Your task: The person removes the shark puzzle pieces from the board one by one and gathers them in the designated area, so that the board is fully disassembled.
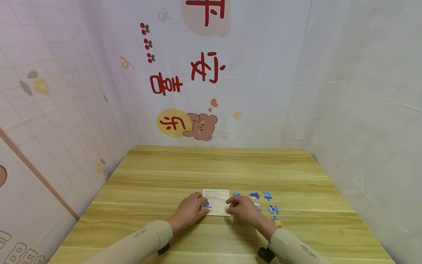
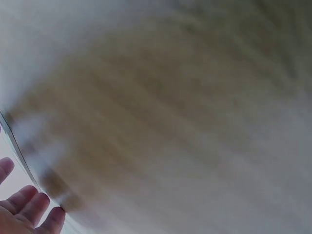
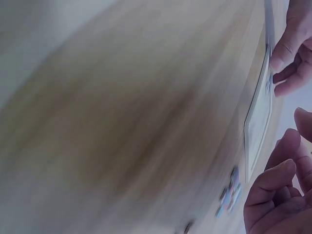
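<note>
A small square puzzle tray (image 1: 215,190) with a pale raised rim lies on the table. Blue and yellow puzzle pieces (image 1: 207,206) sit in its lower left corner, partly covered by the left hand. My left hand (image 1: 188,209) rests at the tray's left side, thumb near the bottom corner and fingertips at the pieces. On the opposite side, my right hand (image 1: 245,209) has its thumb and forefinger apart, right at the tray's right rim. Its fingers (image 3: 275,183) are loosely bent in the right wrist view, and nothing shows between them.
Several loose puzzle pieces (image 1: 267,195) in blue, white and yellow lie right of the tray, some partly behind the right hand. The wood-grain table (image 1: 158,165) reaches back to a printed cloth wall (image 1: 263,110), with more cloth on both sides.
</note>
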`<act>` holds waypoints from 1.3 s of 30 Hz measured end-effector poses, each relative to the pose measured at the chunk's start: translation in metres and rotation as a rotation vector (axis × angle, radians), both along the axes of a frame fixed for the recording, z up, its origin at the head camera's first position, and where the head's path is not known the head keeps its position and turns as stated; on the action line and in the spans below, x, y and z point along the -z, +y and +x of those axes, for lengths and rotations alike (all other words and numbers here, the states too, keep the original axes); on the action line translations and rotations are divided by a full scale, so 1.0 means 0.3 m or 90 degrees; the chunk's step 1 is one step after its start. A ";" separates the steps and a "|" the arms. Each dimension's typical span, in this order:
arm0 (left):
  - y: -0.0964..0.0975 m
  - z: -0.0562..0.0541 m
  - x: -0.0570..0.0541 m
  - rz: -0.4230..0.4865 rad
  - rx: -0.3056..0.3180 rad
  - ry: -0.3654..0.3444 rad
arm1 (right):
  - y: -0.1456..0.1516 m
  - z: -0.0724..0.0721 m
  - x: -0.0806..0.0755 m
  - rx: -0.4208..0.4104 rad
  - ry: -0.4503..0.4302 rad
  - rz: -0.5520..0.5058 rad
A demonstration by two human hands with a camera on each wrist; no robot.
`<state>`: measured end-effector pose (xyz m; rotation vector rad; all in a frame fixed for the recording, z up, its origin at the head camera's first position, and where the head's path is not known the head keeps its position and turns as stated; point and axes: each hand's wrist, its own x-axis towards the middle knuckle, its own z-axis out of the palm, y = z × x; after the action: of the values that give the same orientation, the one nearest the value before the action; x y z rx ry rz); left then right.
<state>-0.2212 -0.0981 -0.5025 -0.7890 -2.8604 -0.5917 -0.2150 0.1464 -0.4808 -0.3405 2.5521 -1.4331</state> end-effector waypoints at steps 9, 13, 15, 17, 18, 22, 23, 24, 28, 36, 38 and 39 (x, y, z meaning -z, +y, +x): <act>-0.036 -0.022 0.012 -0.006 0.007 -0.030 | -0.096 -0.037 0.022 0.002 -0.036 -0.017; -0.048 -0.027 0.012 -0.011 0.019 -0.029 | -0.133 -0.047 0.033 0.005 -0.040 -0.028; -0.051 -0.026 0.010 -0.015 0.023 -0.030 | -0.146 -0.048 0.035 0.005 -0.041 -0.029; -0.053 -0.023 0.005 -0.019 0.025 -0.032 | -0.154 -0.048 0.036 0.007 -0.039 -0.024; -0.053 -0.021 0.001 -0.019 0.027 -0.032 | -0.157 -0.047 0.036 0.009 -0.039 -0.022; -0.054 -0.013 -0.011 -0.024 0.035 -0.029 | -0.165 -0.050 0.041 0.017 -0.035 -0.012; -0.054 -0.012 -0.012 -0.026 0.036 -0.030 | -0.165 -0.051 0.044 0.016 -0.029 -0.008; -0.054 -0.012 -0.013 -0.026 0.037 -0.030 | -0.166 -0.052 0.046 0.016 -0.026 -0.003; -0.052 -0.012 -0.011 -0.028 0.038 -0.032 | -0.168 -0.054 0.053 0.011 0.000 0.029; -0.050 -0.011 -0.012 -0.029 0.037 -0.032 | -0.181 -0.045 0.050 -0.003 0.058 0.107; -0.049 -0.011 -0.012 -0.030 0.036 -0.034 | -0.184 -0.042 0.051 -0.005 0.066 0.126; -0.049 -0.011 -0.012 -0.030 0.035 -0.036 | -0.185 -0.040 0.051 -0.007 0.071 0.133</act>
<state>-0.2245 -0.1128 -0.4991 -0.8750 -2.9218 -0.5645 -0.2271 0.0908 -0.4961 -0.4093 2.7527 -1.1599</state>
